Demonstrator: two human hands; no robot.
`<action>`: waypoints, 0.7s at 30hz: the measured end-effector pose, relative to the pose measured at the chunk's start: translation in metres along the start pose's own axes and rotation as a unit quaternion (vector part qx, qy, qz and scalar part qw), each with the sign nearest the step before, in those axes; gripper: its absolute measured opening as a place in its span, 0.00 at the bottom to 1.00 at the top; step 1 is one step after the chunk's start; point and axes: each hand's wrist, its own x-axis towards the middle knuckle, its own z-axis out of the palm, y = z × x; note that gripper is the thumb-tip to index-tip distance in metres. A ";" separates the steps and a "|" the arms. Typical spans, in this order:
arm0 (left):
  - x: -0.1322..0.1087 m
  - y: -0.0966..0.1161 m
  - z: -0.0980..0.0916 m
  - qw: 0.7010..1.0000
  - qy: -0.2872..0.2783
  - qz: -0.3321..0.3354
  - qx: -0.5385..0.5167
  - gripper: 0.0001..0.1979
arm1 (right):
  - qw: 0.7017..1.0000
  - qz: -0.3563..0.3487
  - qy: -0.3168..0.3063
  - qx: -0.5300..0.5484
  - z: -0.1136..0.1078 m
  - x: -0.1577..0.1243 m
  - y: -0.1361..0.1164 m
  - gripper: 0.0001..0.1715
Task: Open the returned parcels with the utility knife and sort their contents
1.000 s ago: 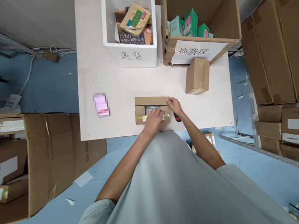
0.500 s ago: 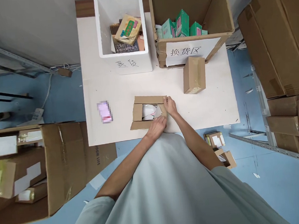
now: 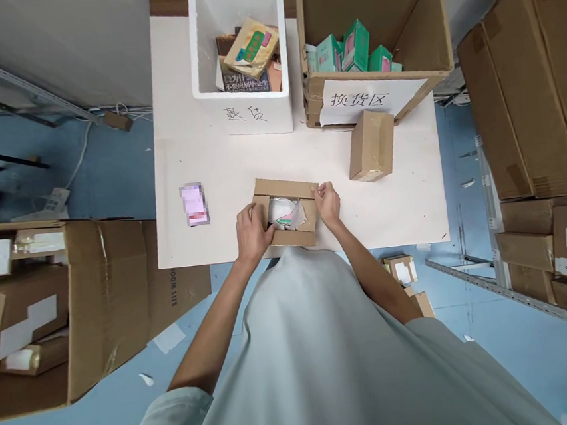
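Observation:
A small cardboard box lies open near the front edge of the white table. White paper with a bit of green and pink shows inside it. My left hand grips the box's left flap, fingers curled over its edge. My right hand holds the right flap, fingers pinched on the cardboard.
A closed small carton stands to the right. Behind are a white foam bin with books and a large carton with green packets. A pink item lies at left. Cartons crowd the floor left and shelves right.
My left hand moved from the front flap to the box's left side. The flaps now stand spread, and the white paper inside shows where the taped top was closed a second ago.

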 end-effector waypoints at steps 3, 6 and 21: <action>0.012 -0.006 -0.003 0.999 -0.002 -0.035 -0.005 0.36 | 0.998 -0.046 -0.009 -0.051 -0.007 -0.020 -0.005 0.15; 0.017 -0.013 -0.009 0.996 0.022 -0.057 -0.057 0.33 | 0.988 -0.088 -0.034 -0.120 -0.013 -0.046 -0.006 0.14; 0.041 -0.012 0.004 0.983 -0.163 0.065 0.051 0.26 | 0.922 -0.162 -0.188 -0.297 0.012 -0.058 -0.056 0.23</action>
